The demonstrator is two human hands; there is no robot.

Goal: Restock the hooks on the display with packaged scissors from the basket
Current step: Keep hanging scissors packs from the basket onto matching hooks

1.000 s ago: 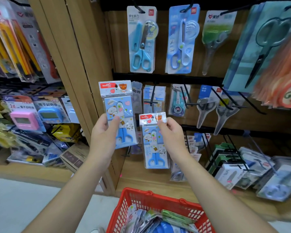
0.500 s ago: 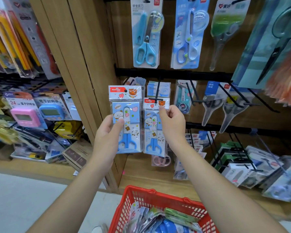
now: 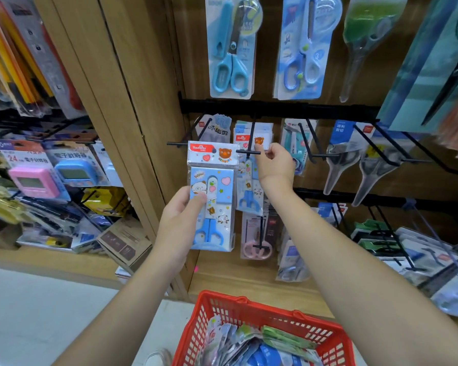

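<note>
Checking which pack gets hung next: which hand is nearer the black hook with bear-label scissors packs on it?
Right. The right hand pinches a scissors pack at the tip of the hook; the left hand holds another pack lower and to the left.

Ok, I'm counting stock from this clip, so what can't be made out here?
Head view:
Whether the right pack is on the hook: hook and right hand cover its hole.
Basket contents: cut by the bottom edge, overlapping.
Pack behind the left pack: lower part hidden.
Top-row packs: tops cut off.
</note>
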